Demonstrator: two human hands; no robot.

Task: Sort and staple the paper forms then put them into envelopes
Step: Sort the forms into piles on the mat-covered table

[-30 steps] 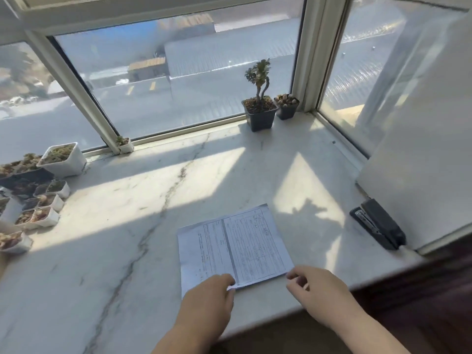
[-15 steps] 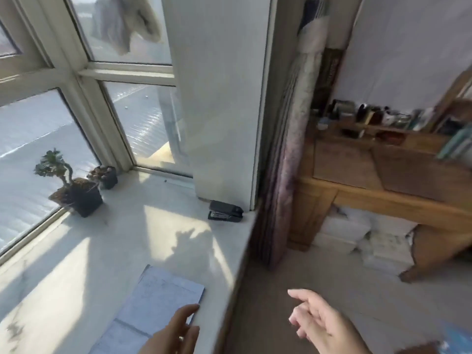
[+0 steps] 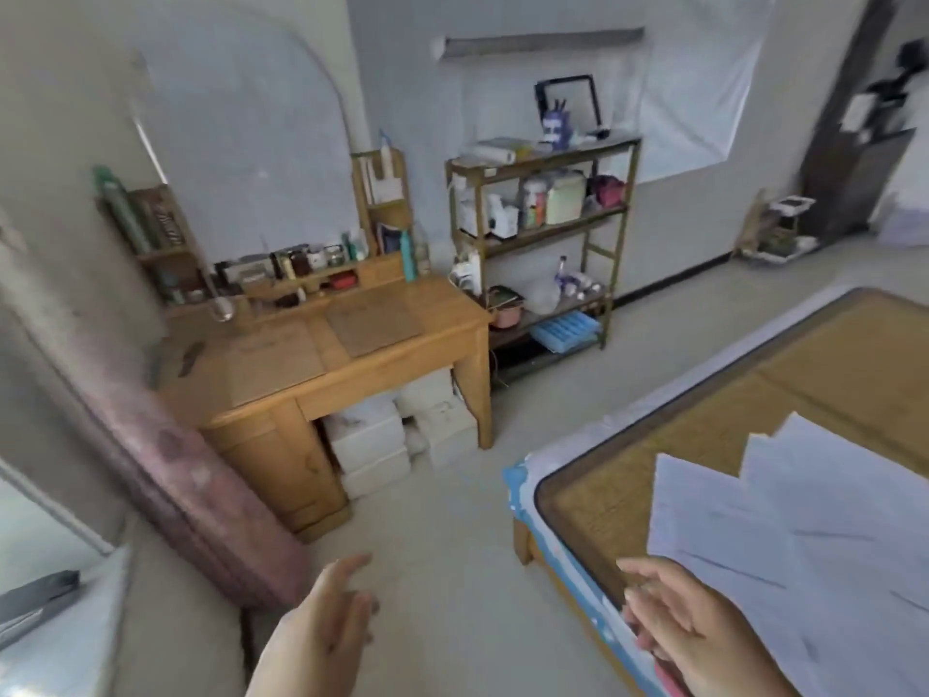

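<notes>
- I see my left hand (image 3: pixel 327 626) low in the middle of the view, over pale floor; its fingers are straight and loosely spread, holding nothing
- My right hand (image 3: pixel 699 641) is at lower right, just beside the edge of a bed covered by a woven straw mat (image 3: pixel 829 374); its fingers are relaxed, slightly bent, gripping nothing
- A fanned spread of white paper forms (image 3: pixel 814 525) lies on that mat, close beyond my right fingertips; I cannot tell whether they touch
- Farther off stand a wooden desk (image 3: pixel 352 344) and a cluttered metal shelf rack (image 3: pixel 543 233)
</notes>
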